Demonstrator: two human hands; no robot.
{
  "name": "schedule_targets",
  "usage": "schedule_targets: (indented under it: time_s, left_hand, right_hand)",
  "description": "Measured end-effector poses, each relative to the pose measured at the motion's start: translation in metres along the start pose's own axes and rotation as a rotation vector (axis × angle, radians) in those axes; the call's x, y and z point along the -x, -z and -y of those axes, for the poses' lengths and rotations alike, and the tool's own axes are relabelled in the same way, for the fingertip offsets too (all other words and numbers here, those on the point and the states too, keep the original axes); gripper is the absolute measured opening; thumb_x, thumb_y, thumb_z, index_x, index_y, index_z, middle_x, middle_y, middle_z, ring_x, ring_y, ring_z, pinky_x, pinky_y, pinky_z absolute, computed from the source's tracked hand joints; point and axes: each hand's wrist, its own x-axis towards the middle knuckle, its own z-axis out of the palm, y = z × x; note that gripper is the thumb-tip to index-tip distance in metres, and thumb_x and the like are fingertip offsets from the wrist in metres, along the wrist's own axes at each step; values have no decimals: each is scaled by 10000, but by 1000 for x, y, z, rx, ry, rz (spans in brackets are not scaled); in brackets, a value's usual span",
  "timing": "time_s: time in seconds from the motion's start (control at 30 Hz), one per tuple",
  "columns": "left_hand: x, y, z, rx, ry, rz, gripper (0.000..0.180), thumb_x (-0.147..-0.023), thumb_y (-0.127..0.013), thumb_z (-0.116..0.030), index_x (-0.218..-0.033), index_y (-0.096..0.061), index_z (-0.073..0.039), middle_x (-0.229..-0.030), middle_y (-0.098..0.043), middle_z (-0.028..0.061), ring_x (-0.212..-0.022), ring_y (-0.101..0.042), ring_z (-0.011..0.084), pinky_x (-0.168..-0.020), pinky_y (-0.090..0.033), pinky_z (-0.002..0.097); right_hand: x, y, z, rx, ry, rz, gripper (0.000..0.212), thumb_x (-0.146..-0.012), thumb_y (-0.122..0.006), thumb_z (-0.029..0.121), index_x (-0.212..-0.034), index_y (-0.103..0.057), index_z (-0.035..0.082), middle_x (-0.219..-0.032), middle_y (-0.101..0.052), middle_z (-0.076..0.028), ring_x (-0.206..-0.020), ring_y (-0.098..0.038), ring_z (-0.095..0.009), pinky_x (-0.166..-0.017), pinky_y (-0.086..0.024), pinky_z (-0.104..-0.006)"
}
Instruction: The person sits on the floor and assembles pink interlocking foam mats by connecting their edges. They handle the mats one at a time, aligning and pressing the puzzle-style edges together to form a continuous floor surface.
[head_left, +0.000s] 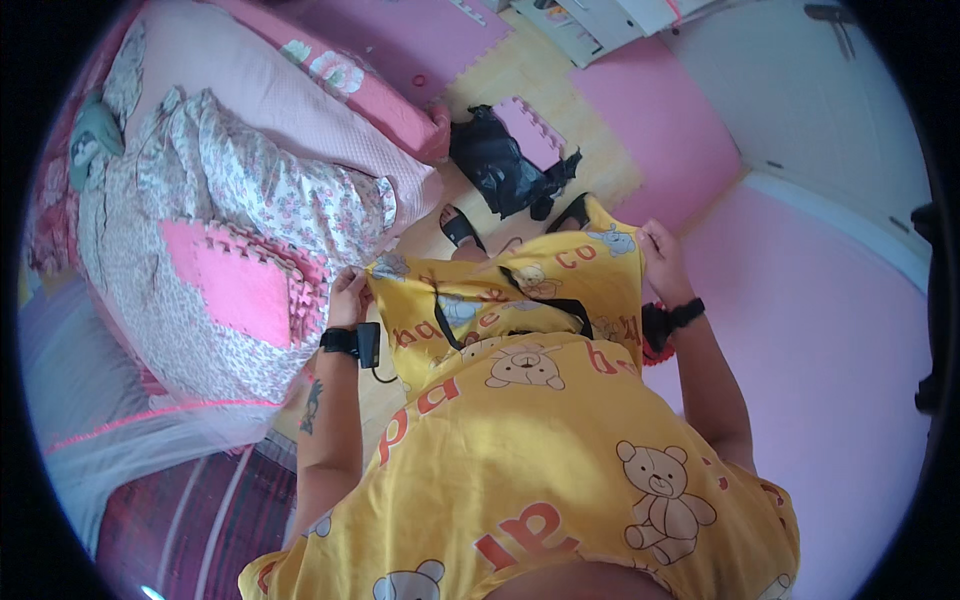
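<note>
I wear a loose yellow garment [510,420] printed with bears and red lettering. My left hand [348,296] is closed on the left edge of its lower part. My right hand [662,258] pinches the opposite edge, so the cloth stretches out between them, away from my body. Black straps [552,302] lie across the front, partly covered by folds. Around my left wrist is a black band with a small box [369,344], and a black band [687,312] circles my right wrist.
Pink foam tiles [240,285] are stacked on the flowered bed sheet [130,270] at left. Another foam tile [528,132] lies on a black plastic bag [490,160] beyond my sandalled feet [460,228]. A white door [820,110] stands at far right; a sheer net [130,440] hangs near left.
</note>
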Motion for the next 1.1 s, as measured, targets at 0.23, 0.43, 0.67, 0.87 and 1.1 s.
schedule_targets:
  time_s: [0.23,0.43,0.67,0.87,1.1]
  left_hand:
    - [72,-102,-2,-362,61,433,107,-999,-526,-91,-893,-535,-81,-886,-623,0,-686,-483,64,-619,-404,233]
    - [66,-182,111,-1188,233,993,202,-975,-561,-174,-1121,-588,-36,-1148,-672,139,-1003,-622,259,-911,-472,358]
    - [17,-150,259,-1552,403,1653,410,-909,-598,-261,-1267,-565,-63,-1084,-669,212,-998,-641,378,-841,-496,445]
    - [-103,-123,342,-1922,789,1938,432,-902,-605,-246,-1284,-538,-57,-1076,-668,216,-924,-634,366,-820,-490,432]
    - [-309,-115,349,-2081,92,1142,257,-889,-580,-207,-1105,-650,-88,-1025,-692,178,-1010,-634,368,-873,-497,447]
  right_hand:
    - [100,-20,78,-66,-87,305,143,-985,-529,123,-985,-594,-4,-1023,-673,-144,-910,-609,-165,-836,-477,-297]
    - [113,-116,-36,-28,20,1033,279,-1012,-476,260,-1049,-597,11,-1003,-665,-190,-902,-630,-362,-794,-488,-418]
    - [127,-164,-139,27,-15,1304,245,-960,-556,265,-941,-587,22,-847,-655,-176,-834,-641,-350,-740,-486,-418]
    - [39,-211,-215,-233,-204,793,237,-937,-584,299,-931,-614,64,-835,-671,-152,-789,-650,-332,-715,-496,-429]
    - [-134,-245,-361,-368,-163,196,220,-934,-625,240,-996,-654,31,-806,-659,-86,-780,-635,-173,-741,-511,-333]
